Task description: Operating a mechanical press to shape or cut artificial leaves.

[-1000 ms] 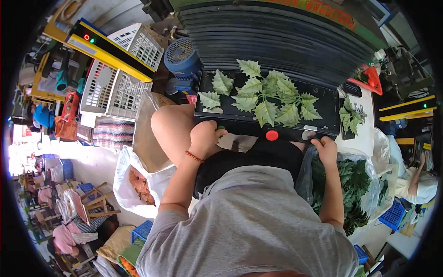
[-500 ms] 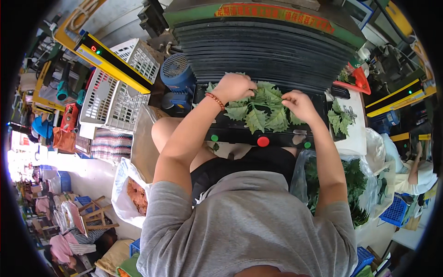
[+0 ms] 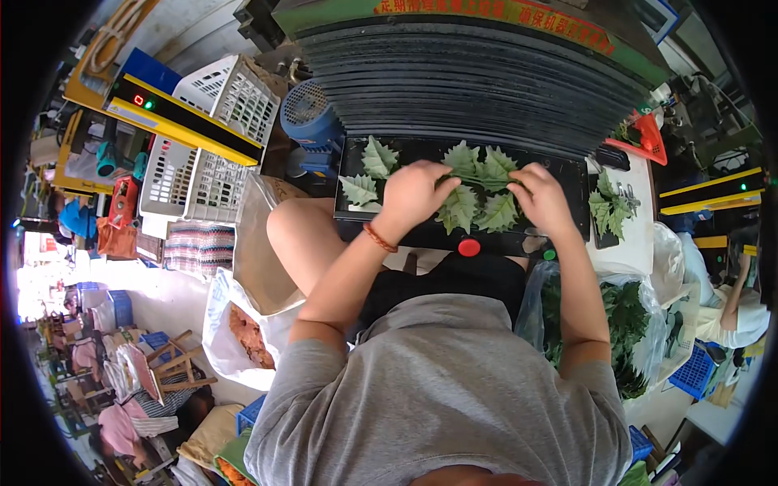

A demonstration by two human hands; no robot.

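On the black bed of a press-like machine (image 3: 567, 166) lies a spray of green, toothed artificial leaves (image 3: 459, 206). At the spray's left side, my left hand (image 3: 415, 194) is closed, its thumb and fingers pinching the stem. My right hand (image 3: 540, 194) pinches the spray's right end, by a leaf tip. Two more leaves (image 3: 378, 158) show to the left of my left hand; whether they join the same stem is hidden by that hand. A red button (image 3: 468, 247) sits on the bed's front edge.
Black ribbed bellows (image 3: 470, 89) rise behind the bed. More leaves (image 3: 609, 211) lie on a white side table (image 3: 640, 243). A bag of green leaves (image 3: 628, 316) stands at right, a white sack of orange pieces (image 3: 223, 348) at left. Yellow-edged sensor bars (image 3: 186, 125) flank the machine.
My left hand has moved down and slightly right, and my right hand slightly down and right. The leaf spray is stretched sideways between them, uncovering leaves at the bed's left end.
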